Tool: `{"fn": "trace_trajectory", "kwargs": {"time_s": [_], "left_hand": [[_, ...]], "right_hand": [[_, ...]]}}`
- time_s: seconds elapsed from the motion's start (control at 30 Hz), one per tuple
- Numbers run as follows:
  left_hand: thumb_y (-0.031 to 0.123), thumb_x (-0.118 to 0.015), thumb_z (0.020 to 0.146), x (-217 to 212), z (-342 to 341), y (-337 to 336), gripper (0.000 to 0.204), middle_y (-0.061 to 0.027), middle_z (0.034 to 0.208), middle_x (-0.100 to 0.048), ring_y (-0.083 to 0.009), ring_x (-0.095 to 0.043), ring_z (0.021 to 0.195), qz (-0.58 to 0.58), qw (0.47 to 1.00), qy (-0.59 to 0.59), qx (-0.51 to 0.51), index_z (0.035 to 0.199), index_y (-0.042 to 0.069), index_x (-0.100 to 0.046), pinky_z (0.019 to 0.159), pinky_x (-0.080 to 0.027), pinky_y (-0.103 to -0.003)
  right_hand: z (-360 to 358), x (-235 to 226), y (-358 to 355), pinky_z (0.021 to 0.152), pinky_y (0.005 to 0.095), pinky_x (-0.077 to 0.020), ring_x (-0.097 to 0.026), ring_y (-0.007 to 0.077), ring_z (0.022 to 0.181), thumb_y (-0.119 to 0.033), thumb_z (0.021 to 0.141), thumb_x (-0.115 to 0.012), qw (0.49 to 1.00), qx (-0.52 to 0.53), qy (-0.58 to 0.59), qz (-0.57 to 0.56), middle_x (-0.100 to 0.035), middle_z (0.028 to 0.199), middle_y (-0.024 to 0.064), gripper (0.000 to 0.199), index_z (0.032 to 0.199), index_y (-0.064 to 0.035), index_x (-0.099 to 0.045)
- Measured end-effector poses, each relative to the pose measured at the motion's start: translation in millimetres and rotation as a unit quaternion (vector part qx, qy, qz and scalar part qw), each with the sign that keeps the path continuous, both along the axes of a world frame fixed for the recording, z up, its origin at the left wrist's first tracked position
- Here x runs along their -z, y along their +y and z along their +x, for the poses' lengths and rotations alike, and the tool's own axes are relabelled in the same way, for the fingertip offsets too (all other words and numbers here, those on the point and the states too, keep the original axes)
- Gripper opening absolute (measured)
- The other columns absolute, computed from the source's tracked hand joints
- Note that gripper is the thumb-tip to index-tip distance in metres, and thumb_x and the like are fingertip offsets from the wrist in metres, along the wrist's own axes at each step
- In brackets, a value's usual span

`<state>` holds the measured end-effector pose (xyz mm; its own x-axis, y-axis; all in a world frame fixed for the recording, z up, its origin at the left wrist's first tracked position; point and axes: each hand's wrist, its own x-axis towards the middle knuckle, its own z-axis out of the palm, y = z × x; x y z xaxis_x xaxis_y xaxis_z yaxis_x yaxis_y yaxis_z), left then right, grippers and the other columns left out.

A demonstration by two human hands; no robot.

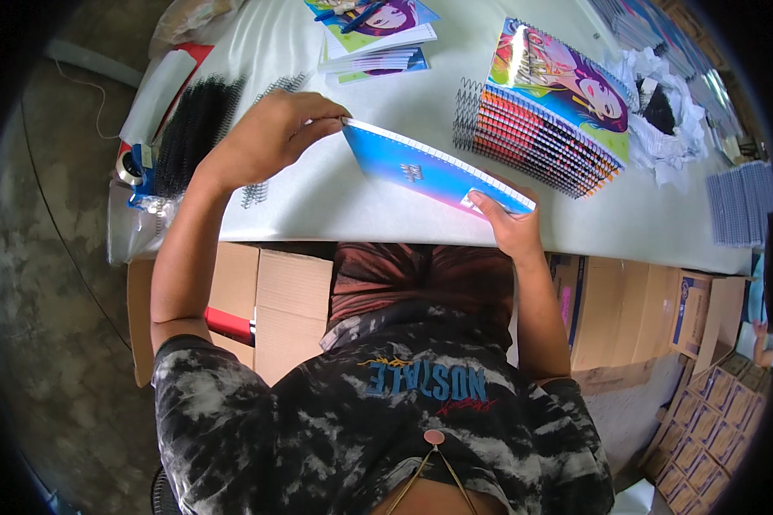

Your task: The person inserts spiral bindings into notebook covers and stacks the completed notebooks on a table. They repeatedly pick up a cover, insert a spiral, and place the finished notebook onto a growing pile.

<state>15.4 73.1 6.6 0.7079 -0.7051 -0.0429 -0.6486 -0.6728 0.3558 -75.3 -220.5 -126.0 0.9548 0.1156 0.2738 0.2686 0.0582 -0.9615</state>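
While both hands gripped the blue notebook (pixel 434 170) near the tabletop's (pixel 335 202) front edge, left hand (pixel 270 137) pinching its corner, right hand (pixel 507 225) clasping its end, we judged binding underway; next needs a steady turn.

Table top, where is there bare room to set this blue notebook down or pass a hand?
Bare white table lies under the blue notebook held by the left hand and right hand, and up between it and the small notebook pile. Crowded: the spiral notebook stack at right, the black binding coils at left.
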Motion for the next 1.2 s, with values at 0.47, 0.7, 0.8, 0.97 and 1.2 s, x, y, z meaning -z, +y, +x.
{"fn": "trace_trajectory", "kwargs": {"time_s": [0.47, 0.7, 0.8, 0.97, 1.2], "left_hand": [[0.006, -0.068, 0.072, 3, -13, -23, 0.021, -0.0074, 0.085, -0.06, -0.0272, -0.058, 0.081, -0.016, 0.965, -0.257, 0.052, 0.089, 0.004, -0.056, 0.074, -0.045, -0.039], [0.011, -0.068, 0.074, -3, -19, -28, 0.026, -0.0062, 0.096, -0.061, -0.0261, -0.057, 0.088, 0.051, 0.966, -0.253, 0.03, 0.097, 0.005, -0.058, 0.077, -0.045, -0.037], [0.014, -0.07, 0.073, -7, -18, -22, 0.027, -0.0051, 0.095, -0.061, -0.0248, -0.057, 0.089, 0.102, 0.974, -0.203, 0.027, 0.095, 0.005, -0.059, 0.077, -0.045, -0.036], [0.016, -0.073, 0.069, 7, -21, -23, 0.034, -0.0057, 0.096, -0.06, -0.0236, -0.057, 0.09, 0.044, 0.935, -0.349, 0.038, 0.098, 0.006, -0.058, 0.078, -0.043, -0.034], [0.047, -0.07, 0.067, 43, -34, -28, 0.069, -0.0156, 0.136, -0.037, -0.0337, -0.029, 0.129, -0.058, 0.909, -0.403, -0.092, 0.123, 0.012, -0.05, 0.1, -0.025, -0.052]], "right_hand": [[1, 2, 8, 0.087, 0.0292, -0.0479, -0.062, 0.023, 0.1, 0.013, 0.075, -0.054, 0.989, 0.009, -0.138, -0.058, -0.064, 0.109, 0.0126, 0.039, 0.111, -0.0015, -0.062], [-2, 3, 11, 0.086, 0.0287, -0.048, -0.063, 0.023, 0.099, 0.013, 0.074, -0.054, 0.988, 0.015, -0.14, -0.059, -0.064, 0.108, 0.0132, 0.04, 0.11, -0.0015, -0.062], [-2, 1, 11, 0.085, 0.0284, -0.0481, -0.063, 0.0232, 0.098, 0.014, 0.074, -0.054, 0.988, 0.015, -0.144, -0.062, -0.064, 0.108, 0.0132, 0.04, 0.11, -0.0013, -0.062], [-4, -2, 15, 0.086, 0.0303, -0.0481, -0.063, 0.0247, 0.098, 0.011, 0.076, -0.053, 0.985, 0.011, -0.157, -0.074, -0.064, 0.107, 0.0175, 0.035, 0.109, 0.0041, -0.061], [-4, -3, 18, 0.084, 0.0301, -0.0487, -0.063, 0.0258, 0.098, 0.008, 0.073, -0.057, 0.972, 0.025, -0.215, -0.096, -0.064, 0.107, 0.0164, 0.037, 0.108, 0.0001, -0.063]]}}
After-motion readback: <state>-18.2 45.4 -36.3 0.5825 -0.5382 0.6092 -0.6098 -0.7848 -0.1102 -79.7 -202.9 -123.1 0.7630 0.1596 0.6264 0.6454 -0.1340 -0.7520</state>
